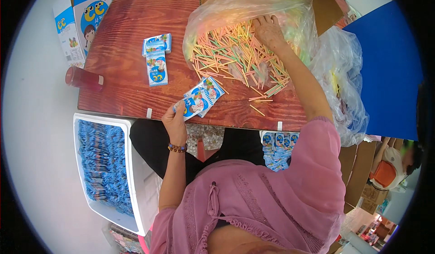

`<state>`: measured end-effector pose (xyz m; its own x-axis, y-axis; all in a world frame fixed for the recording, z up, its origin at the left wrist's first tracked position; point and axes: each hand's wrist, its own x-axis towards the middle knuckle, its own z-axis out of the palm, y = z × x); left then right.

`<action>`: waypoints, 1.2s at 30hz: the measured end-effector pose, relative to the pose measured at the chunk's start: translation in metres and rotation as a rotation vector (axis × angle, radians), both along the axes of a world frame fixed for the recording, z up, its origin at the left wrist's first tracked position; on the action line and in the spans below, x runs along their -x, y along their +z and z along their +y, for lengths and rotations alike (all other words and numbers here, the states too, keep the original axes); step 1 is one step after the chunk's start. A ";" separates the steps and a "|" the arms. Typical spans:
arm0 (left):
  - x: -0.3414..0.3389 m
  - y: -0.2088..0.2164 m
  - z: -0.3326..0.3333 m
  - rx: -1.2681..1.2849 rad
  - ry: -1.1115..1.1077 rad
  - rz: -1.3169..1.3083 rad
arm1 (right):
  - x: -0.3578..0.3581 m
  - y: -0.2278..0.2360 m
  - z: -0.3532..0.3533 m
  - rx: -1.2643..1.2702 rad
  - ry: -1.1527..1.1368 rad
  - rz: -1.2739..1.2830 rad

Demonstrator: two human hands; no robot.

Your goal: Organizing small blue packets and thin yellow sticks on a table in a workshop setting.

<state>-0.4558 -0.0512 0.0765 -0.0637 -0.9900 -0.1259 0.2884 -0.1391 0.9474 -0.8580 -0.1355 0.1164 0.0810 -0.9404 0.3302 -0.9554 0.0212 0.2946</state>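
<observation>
My left hand [176,122], at the table's front edge, pinches the corner of a blue-and-white packet [194,105]. Beneath and beyond it, another blue-and-white packet [214,90] overlaps on the wood. On the far right, my right hand [271,34] reaches onto a heap of thin pastel candy sticks [226,50] in pink, yellow and green. Its fingers are apart and bent, their tips among the sticks. The heap spills from a clear plastic bag [204,16]. Further left, a small stack of similar packets [157,68] lies flat.
A red-brown wooden table [122,32] carries all this. A pink-lidded jar [84,79] lies at its left edge, near printed cartons [93,14]. A white foam box [132,177] full of blue packets stands lower left. More packets [276,150] sit below the front edge. A blue panel [385,68] rises right.
</observation>
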 end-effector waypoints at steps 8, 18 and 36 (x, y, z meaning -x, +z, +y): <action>0.000 -0.002 0.000 -0.009 -0.006 0.023 | 0.003 -0.002 0.005 0.141 0.095 -0.051; 0.000 -0.004 0.000 0.001 -0.014 0.015 | 0.007 0.003 0.012 0.086 0.113 -0.191; 0.002 0.005 0.001 -0.023 -0.021 -0.024 | -0.088 -0.029 0.071 0.094 -0.040 -1.654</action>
<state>-0.4583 -0.0506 0.0810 -0.0808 -0.9853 -0.1503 0.2627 -0.1666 0.9504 -0.7703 -0.0645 0.0876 -0.4149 -0.9063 0.0808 -0.2117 0.0099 -0.9773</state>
